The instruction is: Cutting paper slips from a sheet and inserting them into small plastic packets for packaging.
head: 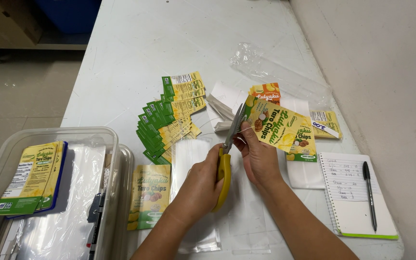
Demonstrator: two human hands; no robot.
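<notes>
Far left, a clear plastic storage bin (49,137) sits on the white table (136,43), holding a small stack of yellow-and-green printed snack labels (30,178) beside clear plastic sleeves.

Just right of the bin lies a single yellow-and-green snack pouch (149,202), flat on the table. Above it, a fanned pile of cut yellow-and-green label strips (169,118) spreads out, a good many of them; that looks like the finished share of the cutting.

Now the middle. The left hand (199,188) is clenched around the handles of the yellow-handled scissors (226,166), blades pointing up and away. The blades meet the left edge of the yellow printed label sheet (276,127), which the right hand (258,161) pinches between fingers and thumb, held up above the table. So the cut looks to be in progress on this piece.

Behind the sheet, a stack of white paper pieces (220,103) and an orange printed label (267,91) wait, apparently uncut; how many remain I can't tell.

Far right, a spiral notepad with handwritten lines (350,192) carries a black pen (369,192), untouched by either hand.
</notes>
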